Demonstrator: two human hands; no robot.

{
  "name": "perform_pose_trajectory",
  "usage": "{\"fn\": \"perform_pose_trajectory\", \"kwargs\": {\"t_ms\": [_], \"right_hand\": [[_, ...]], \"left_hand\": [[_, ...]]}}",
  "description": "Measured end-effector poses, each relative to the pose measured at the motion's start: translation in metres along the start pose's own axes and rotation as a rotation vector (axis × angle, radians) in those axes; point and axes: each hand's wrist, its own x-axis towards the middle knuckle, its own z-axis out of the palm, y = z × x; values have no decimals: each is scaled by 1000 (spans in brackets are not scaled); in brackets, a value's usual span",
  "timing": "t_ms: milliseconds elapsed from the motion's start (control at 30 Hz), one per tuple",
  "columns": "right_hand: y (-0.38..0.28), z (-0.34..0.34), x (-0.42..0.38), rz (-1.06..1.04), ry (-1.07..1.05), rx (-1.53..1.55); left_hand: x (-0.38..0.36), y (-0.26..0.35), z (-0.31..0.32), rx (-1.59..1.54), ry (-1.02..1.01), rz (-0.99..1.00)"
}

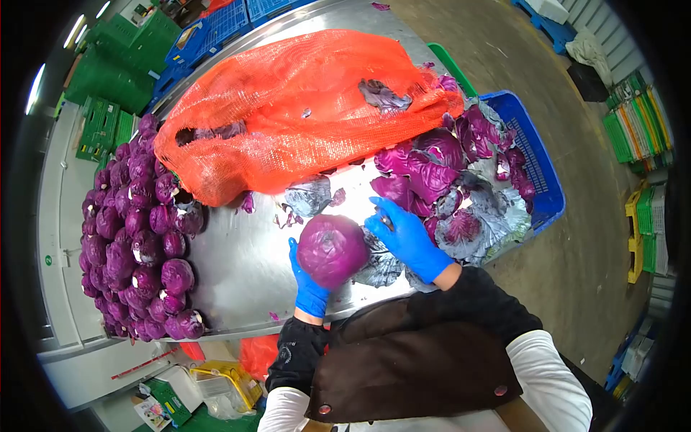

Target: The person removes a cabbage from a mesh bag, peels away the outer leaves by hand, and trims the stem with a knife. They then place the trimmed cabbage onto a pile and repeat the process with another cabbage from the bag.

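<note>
My left hand (pixel 310 286), in a blue glove, cups a round red cabbage (pixel 331 250) from its left and lower side. The cabbage's skin is smooth and purple. To the right of it is my right hand (pixel 404 237), also gloved in blue, its index finger stretched out and the other fingers curled. Something small and dark shows within those fingers, too little to name. Dark outer leaves (pixel 381 269) lie between the cabbage and my right wrist. A loose greyish leaf (pixel 309 195) rests on the metal table (pixel 234 270) just beyond the cabbage.
Stacked red cabbages (pixel 137 237) fill the table's left end. An orange mesh sack (pixel 288 108) lies across the back, with a torn leaf on top. Peeled leaves (pixel 439 169) heap at the right, reaching a blue crate (pixel 543 173). Green crates (pixel 119 61) stand at the far left.
</note>
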Motion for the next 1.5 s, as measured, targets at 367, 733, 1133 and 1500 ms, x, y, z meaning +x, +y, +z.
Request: {"fn": "perform_pose_trajectory", "kwargs": {"t_ms": [367,733,1133,1500], "right_hand": [[57,20,46,-176,-116,107],[35,12,20,-172,87,-502],[16,14,55,-204,-51,-849],[63,-10,99,5,134,-499]], "left_hand": [[16,3,50,2277,-483,805],[28,-36,35,1811,400,655],[47,-32,65,1868,464,512],[3,-37,21,1374,214,635]]}}
